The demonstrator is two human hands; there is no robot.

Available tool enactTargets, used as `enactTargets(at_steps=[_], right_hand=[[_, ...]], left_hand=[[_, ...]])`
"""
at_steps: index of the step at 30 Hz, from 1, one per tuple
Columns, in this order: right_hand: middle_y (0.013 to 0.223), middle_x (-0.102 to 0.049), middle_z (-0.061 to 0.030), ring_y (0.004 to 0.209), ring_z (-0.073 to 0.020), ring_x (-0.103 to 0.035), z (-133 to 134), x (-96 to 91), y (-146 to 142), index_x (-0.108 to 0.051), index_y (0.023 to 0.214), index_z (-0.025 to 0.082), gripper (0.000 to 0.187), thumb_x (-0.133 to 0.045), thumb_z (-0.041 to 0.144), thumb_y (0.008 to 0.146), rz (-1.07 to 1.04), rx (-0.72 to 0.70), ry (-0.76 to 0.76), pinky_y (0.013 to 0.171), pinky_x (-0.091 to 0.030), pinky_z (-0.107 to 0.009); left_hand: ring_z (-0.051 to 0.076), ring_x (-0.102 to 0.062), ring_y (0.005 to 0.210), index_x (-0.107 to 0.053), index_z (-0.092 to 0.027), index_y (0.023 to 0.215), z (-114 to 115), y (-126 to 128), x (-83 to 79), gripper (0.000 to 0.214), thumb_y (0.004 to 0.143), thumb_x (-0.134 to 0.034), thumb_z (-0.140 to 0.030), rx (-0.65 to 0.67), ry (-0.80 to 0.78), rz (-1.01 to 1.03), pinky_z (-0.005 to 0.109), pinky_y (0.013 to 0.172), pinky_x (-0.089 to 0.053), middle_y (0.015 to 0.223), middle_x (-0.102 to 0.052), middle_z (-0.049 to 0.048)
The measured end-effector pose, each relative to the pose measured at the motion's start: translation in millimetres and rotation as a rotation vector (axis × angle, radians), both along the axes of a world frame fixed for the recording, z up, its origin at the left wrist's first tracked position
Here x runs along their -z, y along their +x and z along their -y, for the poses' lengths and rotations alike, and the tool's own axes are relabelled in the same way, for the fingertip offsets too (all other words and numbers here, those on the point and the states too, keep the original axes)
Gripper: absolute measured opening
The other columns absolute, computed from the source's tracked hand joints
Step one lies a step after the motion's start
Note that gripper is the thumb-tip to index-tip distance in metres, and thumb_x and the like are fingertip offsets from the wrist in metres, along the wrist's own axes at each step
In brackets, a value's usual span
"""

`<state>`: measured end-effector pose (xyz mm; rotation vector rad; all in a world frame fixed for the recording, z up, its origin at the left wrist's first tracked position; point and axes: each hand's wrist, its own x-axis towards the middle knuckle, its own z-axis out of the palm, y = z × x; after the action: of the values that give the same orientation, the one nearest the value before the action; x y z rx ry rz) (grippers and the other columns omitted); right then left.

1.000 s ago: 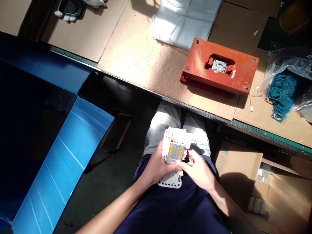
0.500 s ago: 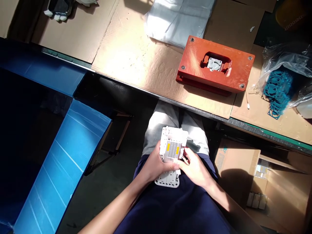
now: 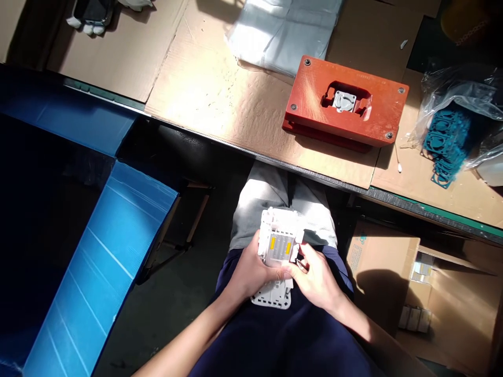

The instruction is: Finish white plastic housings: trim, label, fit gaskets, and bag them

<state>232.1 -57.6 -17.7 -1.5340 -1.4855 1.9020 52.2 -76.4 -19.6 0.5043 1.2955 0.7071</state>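
Observation:
Above my lap is a white plastic housing point(image 3: 280, 222) with a slotted base plate at its near end. Set into its middle is a clear or grey panel point(image 3: 280, 247) bearing two yellow strips. My left hand point(image 3: 253, 268) is closed around the housing's left side, its thumb lying across the front below the panel. On the right side, my right hand point(image 3: 314, 270) grips the lower edge with thumb and fingers, the thumb tip close to the left one. The fingers behind the housing are hidden.
A red fixture block point(image 3: 346, 102) holding a small grey metal part point(image 3: 345, 101) sits on the cardboard-covered bench. Plastic sheets point(image 3: 286, 34) lie behind it, teal gaskets point(image 3: 446, 141) in a bag to the right. A blue bin point(image 3: 106, 251) stands left; an open carton point(image 3: 459, 314) is low right.
The housing and both hands have shifted slightly down in the view. Both hands keep hold of it, with the right-hand fingers slightly repositioned along its side.

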Motion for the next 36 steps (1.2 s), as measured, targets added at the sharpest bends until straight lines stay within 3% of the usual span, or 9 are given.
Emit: enactTargets(at_steps=[8, 13, 17, 21, 24, 27, 30, 36], right_hand=[[0.125, -0.073, -0.0081, 0.114, -0.0257, -0.07, -12, 5.0, 1, -0.065, 0.126, 0.025, 0.034, -0.065, 0.029, 0.092, -0.115, 0.012, -0.043, 0.099, -0.059, -0.04], [0.135, -0.068, -0.0095, 0.125, -0.0258, -0.064, -29, 2.5, 2, -0.059, 0.138, 0.025, 0.048, -0.067, 0.04, 0.093, -0.134, 0.157, -0.034, 0.108, -0.053, -0.043], [0.126, -0.072, -0.0078, 0.115, -0.0265, -0.069, -45, -5.6, -2, -0.068, 0.127, 0.024, 0.037, -0.067, 0.039, 0.093, -0.18, 0.151, -0.031, 0.104, -0.055, -0.045], [0.122, -0.074, -0.0089, 0.111, -0.0266, -0.071, -44, -13.2, -5, -0.068, 0.121, 0.022, 0.03, -0.065, 0.036, 0.094, -0.203, 0.172, -0.08, 0.096, -0.059, -0.04], [0.119, -0.075, -0.0095, 0.103, -0.0251, -0.073, -35, -21.2, -5, -0.068, 0.113, 0.022, 0.023, -0.065, 0.035, 0.094, -0.13, 0.19, -0.061, 0.092, -0.059, -0.038], [0.113, -0.076, -0.0109, 0.094, -0.0242, -0.073, -26, -32.4, -2, -0.068, 0.106, 0.02, 0.02, -0.065, 0.035, 0.094, -0.065, 0.147, -0.051, 0.086, -0.06, -0.036], [0.113, -0.075, -0.0115, 0.098, -0.0257, -0.072, -20, -40.7, 2, -0.068, 0.109, 0.02, 0.021, -0.065, 0.033, 0.093, -0.019, 0.116, -0.027, 0.086, -0.059, -0.036], [0.11, -0.075, -0.0123, 0.097, -0.0258, -0.071, -18, -33.5, 0, -0.069, 0.112, 0.019, 0.024, -0.061, 0.033, 0.095, -0.013, 0.122, -0.005, 0.09, -0.058, -0.039]], left_hand=[[0.033, -0.065, 0.12, -0.048, -0.02, 0.13, -9, -3, -5.2, 0.084, 0.061, -0.094, -0.026, 0.03, -0.015, -0.035, 0.046, 0.102, -0.053, 0.129, -0.068, 0.013], [0.031, -0.068, 0.112, -0.049, -0.018, 0.129, -15, -2, -10.0, 0.078, 0.063, -0.091, -0.023, 0.025, -0.066, -0.045, 0.045, 0.095, -0.056, 0.122, -0.07, 0.0112], [0.028, -0.069, 0.108, -0.046, -0.02, 0.133, -16, -4, -15.8, 0.074, 0.072, -0.087, -0.028, 0.094, -0.044, -0.032, 0.042, 0.091, -0.057, 0.122, -0.07, 0.009], [0.029, -0.065, 0.117, -0.045, -0.021, 0.133, -23, -8, -20.6, 0.073, 0.074, -0.086, -0.034, 0.142, 0.036, -0.24, 0.043, 0.098, -0.054, 0.128, -0.067, 0.01], [0.028, -0.066, 0.118, -0.043, -0.024, 0.134, -29, -6, -26.2, 0.077, 0.071, -0.087, -0.027, 0.103, 0.123, -0.241, 0.04, 0.098, -0.054, 0.127, -0.067, 0.0073], [0.027, -0.068, 0.111, -0.049, -0.025, 0.125, -28, 1, -34.0, 0.068, 0.069, -0.087, -0.025, 0.078, 0.138, -0.253, 0.037, 0.092, -0.056, 0.118, -0.07, 0.0042], [0.025, -0.069, 0.107, -0.051, -0.026, 0.123, -21, 7, -38.7, 0.068, 0.066, -0.089, -0.021, 0.03, 0.133, -0.279, 0.034, 0.091, -0.055, 0.112, -0.07, 0.0014], [0.028, -0.068, 0.109, -0.055, -0.026, 0.122, -18, 7, -31.2, 0.07, 0.062, -0.089, -0.012, -0.049, 0.111, -0.175, 0.036, 0.094, -0.054, 0.113, -0.072, 0.0023]])
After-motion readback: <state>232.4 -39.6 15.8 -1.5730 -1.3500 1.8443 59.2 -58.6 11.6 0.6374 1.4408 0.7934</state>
